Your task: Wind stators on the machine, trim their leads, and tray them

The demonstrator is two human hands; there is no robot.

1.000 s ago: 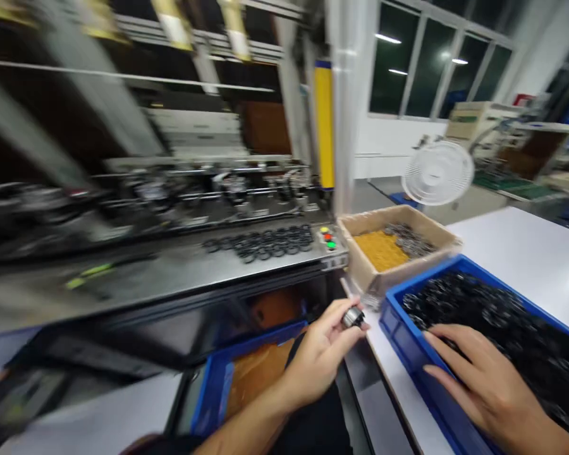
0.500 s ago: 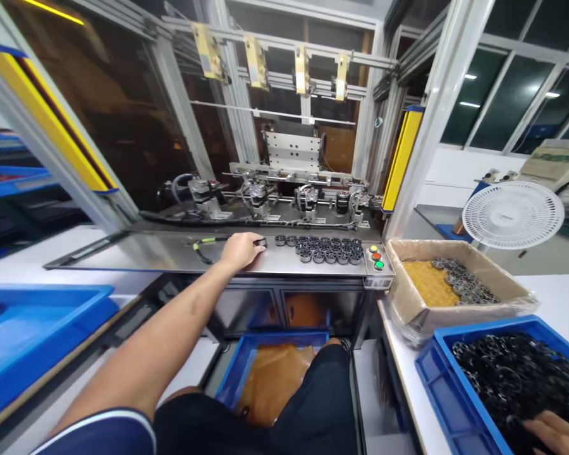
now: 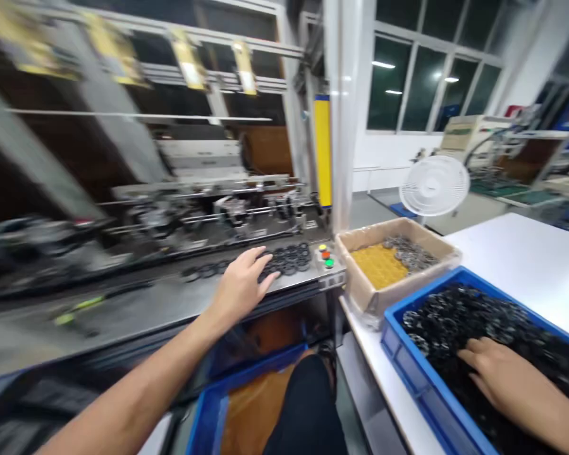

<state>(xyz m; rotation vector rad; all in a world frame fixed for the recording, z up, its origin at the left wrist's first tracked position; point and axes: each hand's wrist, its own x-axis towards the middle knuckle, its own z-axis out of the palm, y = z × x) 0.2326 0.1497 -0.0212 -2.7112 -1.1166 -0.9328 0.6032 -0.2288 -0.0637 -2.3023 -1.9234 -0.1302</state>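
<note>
My left hand (image 3: pixel 244 281) is over the metal ledge (image 3: pixel 161 302), fingers spread, at the left part of a cluster of black ring-shaped parts (image 3: pixel 291 258). Nothing shows between its thumb and fingers. My right hand (image 3: pixel 495 373) reaches into the blue bin (image 3: pixel 410 360) at the lower right, among a heap of black parts (image 3: pixel 478 316). Its fingertips sink into the heap, so what they hold, if anything, is hidden.
Yellow, red and green buttons (image 3: pixel 326 255) sit at the ledge's right end. Beside them stands a lined cardboard box (image 3: pixel 360 278) with parts. A white fan (image 3: pixel 434 185) is behind. Machine fixtures (image 3: pixel 237 212) line the back. A blue tray (image 3: pixel 203 404) lies below.
The view has swung to the right. My left hand has moved right along the ledge to the cluster and opened. My right hand has reached farther into the bin.
</note>
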